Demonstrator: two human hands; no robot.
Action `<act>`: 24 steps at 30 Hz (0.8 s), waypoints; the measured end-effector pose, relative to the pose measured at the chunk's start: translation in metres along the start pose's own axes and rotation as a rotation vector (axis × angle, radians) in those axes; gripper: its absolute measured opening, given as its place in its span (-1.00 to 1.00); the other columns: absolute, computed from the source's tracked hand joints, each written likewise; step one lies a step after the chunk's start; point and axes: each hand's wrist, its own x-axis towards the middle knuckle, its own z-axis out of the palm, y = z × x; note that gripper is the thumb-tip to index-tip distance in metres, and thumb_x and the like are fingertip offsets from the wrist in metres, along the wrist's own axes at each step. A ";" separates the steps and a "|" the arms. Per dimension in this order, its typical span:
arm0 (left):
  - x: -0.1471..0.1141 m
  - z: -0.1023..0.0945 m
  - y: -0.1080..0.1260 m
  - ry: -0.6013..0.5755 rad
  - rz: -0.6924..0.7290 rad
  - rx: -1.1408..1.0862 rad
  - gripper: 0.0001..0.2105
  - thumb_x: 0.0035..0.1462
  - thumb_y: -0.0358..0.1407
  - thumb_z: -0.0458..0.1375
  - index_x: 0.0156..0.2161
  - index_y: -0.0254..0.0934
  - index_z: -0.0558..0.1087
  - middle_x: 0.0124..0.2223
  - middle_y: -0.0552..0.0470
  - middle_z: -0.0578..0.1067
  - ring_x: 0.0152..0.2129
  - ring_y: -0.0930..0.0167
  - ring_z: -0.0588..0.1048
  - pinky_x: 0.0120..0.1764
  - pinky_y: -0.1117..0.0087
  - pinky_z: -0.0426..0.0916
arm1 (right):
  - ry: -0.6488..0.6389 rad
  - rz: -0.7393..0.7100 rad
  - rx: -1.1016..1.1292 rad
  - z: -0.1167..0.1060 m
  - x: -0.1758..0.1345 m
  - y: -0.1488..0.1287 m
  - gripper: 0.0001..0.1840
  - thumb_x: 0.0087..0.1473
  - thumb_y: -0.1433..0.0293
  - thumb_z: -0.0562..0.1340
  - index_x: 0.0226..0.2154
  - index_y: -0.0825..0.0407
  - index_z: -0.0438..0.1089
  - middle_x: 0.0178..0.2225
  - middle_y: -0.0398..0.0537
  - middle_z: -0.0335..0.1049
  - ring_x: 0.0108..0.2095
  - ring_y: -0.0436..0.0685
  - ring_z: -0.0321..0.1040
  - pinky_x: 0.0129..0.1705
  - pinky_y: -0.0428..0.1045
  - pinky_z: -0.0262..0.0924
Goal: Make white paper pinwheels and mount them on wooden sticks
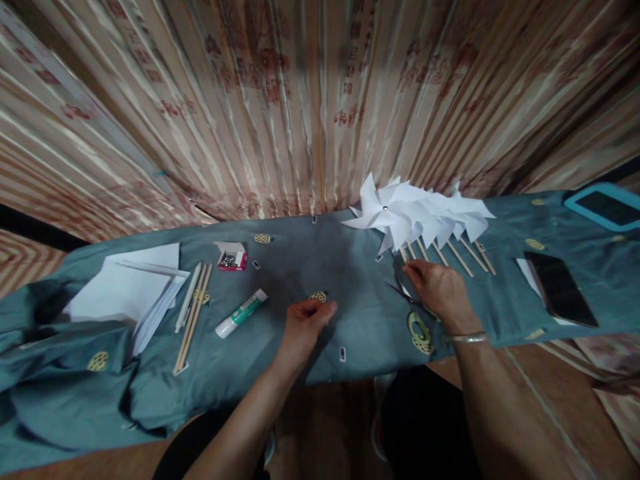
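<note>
My right hand (440, 293) is closed, with its fingertips pinching the lower end of a wooden stick. That stick belongs to the nearest white paper pinwheel (373, 217), which has a shiny pin at its centre. More pinwheels (463, 217) overlap behind it in a row, sticks pointing toward me. Under and beside this hand lie scissors with yellow-green handles (417, 327), partly covered by it. My left hand (304, 328) hovers over the middle of the cloth, fingers curled in, and nothing shows in it. Left of it lies a green and white glue stick (243, 313).
A small open box of metal pins (233, 259) sits behind the glue stick. Further left are wooden sticks (193, 320) and stacked white paper (125, 283). A dark phone (560, 288) and a blue-framed tablet (607, 205) lie at right. A striped curtain (300, 100) hangs behind the cloth-covered table.
</note>
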 end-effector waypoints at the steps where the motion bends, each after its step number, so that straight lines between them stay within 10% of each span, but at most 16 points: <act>1: 0.000 0.000 0.000 -0.002 0.002 0.005 -0.49 -0.20 0.03 0.33 -0.76 -0.22 0.17 -0.71 0.22 0.02 -0.67 0.56 -0.03 -0.55 0.40 -0.14 | -0.007 0.004 -0.014 0.000 0.000 0.000 -0.69 0.22 0.27 0.12 -0.23 0.06 0.54 -0.41 0.17 0.58 -0.41 0.27 0.52 -0.42 0.01 0.08; 24: -0.002 -0.003 -0.003 -0.031 -0.020 0.003 -0.46 -0.11 0.15 0.26 -0.72 -0.26 0.28 -0.72 0.24 0.03 -0.71 0.59 -0.05 -0.57 0.41 -0.17 | -0.096 0.068 -0.133 -0.003 0.007 -0.013 -0.67 0.27 0.26 0.10 -0.22 0.10 0.51 -0.37 0.20 0.58 -0.35 0.27 0.52 -0.40 0.01 0.03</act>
